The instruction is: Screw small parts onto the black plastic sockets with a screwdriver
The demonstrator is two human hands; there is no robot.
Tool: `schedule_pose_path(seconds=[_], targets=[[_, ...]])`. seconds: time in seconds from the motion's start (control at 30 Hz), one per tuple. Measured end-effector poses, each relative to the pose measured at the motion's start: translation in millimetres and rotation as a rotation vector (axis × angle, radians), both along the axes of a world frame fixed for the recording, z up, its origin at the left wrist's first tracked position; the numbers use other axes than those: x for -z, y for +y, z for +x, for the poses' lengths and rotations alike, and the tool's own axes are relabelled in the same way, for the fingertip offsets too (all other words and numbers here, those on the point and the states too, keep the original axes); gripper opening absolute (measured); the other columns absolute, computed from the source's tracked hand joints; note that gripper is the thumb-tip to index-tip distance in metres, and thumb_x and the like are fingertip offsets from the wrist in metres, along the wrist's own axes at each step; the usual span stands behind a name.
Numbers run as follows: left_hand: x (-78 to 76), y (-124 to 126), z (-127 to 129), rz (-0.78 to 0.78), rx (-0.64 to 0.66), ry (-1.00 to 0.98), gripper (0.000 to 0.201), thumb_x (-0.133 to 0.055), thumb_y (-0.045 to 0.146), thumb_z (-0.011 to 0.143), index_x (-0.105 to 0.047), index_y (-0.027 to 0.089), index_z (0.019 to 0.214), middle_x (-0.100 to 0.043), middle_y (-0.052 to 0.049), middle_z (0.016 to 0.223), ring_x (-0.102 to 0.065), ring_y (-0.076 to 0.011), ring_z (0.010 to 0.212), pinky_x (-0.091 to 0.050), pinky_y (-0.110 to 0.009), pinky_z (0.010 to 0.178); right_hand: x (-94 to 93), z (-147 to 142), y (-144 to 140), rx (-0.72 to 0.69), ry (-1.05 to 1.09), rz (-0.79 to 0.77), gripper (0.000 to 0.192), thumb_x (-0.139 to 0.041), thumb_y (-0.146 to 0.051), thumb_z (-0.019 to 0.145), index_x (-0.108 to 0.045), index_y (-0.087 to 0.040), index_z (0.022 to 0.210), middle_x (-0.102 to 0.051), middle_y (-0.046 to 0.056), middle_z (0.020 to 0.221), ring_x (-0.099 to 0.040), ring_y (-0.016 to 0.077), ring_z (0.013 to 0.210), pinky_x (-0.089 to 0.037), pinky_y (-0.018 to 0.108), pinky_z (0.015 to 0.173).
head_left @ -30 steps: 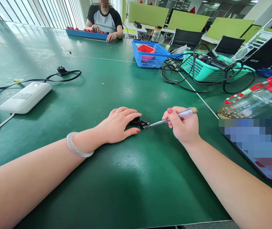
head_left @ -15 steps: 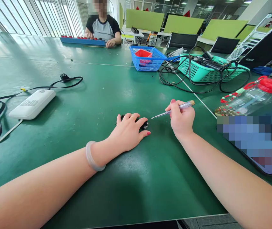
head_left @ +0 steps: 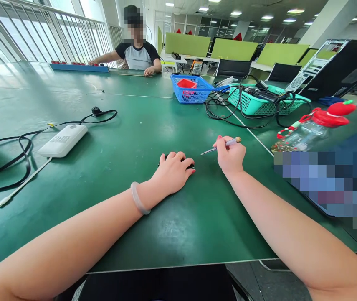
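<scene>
My left hand [head_left: 173,171], with a pale bracelet [head_left: 140,198] at its wrist, lies over a small black part [head_left: 191,166] on the green table. Its fingers curl around that part and hide most of it, so I cannot tell its exact kind. In my right hand [head_left: 231,154] is a slim screwdriver [head_left: 225,144] with a clear handle, gripped between thumb and fingers like a pen. The blade points left and ends a short way right of my left fingertips, apart from the black part.
To the left lie a white power bank-like box [head_left: 64,141] and black cables [head_left: 24,140]. A blue basket [head_left: 192,94], a teal basket [head_left: 256,106] with cords, and a red-lidded bottle [head_left: 312,129] stand right. Across sits a person [head_left: 139,58] by a blue rack [head_left: 79,67].
My view has tilted up and shifted. Both hands keep their holds, the screwdriver tip staying close to my left hand. Across the table, the blue rack has moved left and the person's arm stretches toward it.
</scene>
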State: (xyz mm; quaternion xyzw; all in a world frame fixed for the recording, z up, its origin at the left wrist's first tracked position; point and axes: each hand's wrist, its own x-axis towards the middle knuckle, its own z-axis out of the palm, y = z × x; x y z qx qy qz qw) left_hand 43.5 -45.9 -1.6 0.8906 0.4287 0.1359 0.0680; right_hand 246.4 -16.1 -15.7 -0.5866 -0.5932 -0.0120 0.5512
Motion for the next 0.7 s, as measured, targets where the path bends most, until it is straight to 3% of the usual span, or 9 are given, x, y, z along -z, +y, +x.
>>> schedule_pose_path(seconds=[0.17,0.3,0.53,0.6,0.7], targets=[[-4.3,-13,-31,-0.027,-0.004,0.008,0.033,-0.036,0.039,0.096,-0.063,0.028,0.11,-0.06,-0.007,0.111,-0.052,-0.0266,0.108,-0.04,-0.052,0.098,-1.7,2,-6,0.0,-0.004,0.006,0.038,-0.047,-0.037,0.087,-0.058,-0.021,0.055,-0.061,0.002,0.054,-0.057,0.0161,0.053,-0.042,0.028,0.057],[-8.5,-26,-89,-0.084,-0.037,0.055,0.035,-0.045,0.049,0.09,-0.061,0.029,0.114,-0.062,-0.007,0.115,-0.053,-0.0279,0.111,-0.042,-0.049,0.1,-3.0,5,-8,-0.004,0.02,0.008,0.038,-0.046,-0.038,0.088,-0.058,-0.021,0.055,-0.062,0.002,0.055,-0.058,0.0161,0.054,-0.042,0.028,0.057],[-6.7,-25,-216,-0.001,-0.304,0.08,0.056,-0.034,0.067,0.086,-0.06,0.028,0.114,-0.065,-0.006,0.12,-0.058,-0.0297,0.109,-0.043,-0.047,0.102,-2.4,5,-5,-0.041,0.057,0.002,0.041,-0.046,-0.041,0.088,-0.057,-0.021,0.054,-0.061,0.001,0.053,-0.057,0.0154,0.052,-0.042,0.027,0.055],[-7.2,-24,-238,0.021,-0.35,0.098,0.067,-0.028,0.071,0.083,-0.062,0.022,0.113,-0.064,-0.009,0.123,-0.057,-0.0299,0.113,-0.042,-0.046,0.104,-2.3,4,-5,-0.054,0.049,0.011,0.042,-0.045,-0.042,0.088,-0.057,-0.021,0.054,-0.061,0.001,0.054,-0.057,0.0153,0.053,-0.043,0.027,0.056],[-9.9,-27,-259,0.014,-0.463,0.135,0.064,-0.025,0.062,0.085,-0.061,0.02,0.117,-0.064,-0.009,0.125,-0.058,-0.0283,0.114,-0.044,-0.043,0.102,-2.0,4,-5,-0.056,0.044,0.017,0.042,-0.045,-0.041,0.088,-0.057,-0.021,0.054,-0.061,0.001,0.054,-0.057,0.0151,0.052,-0.042,0.027,0.055]])
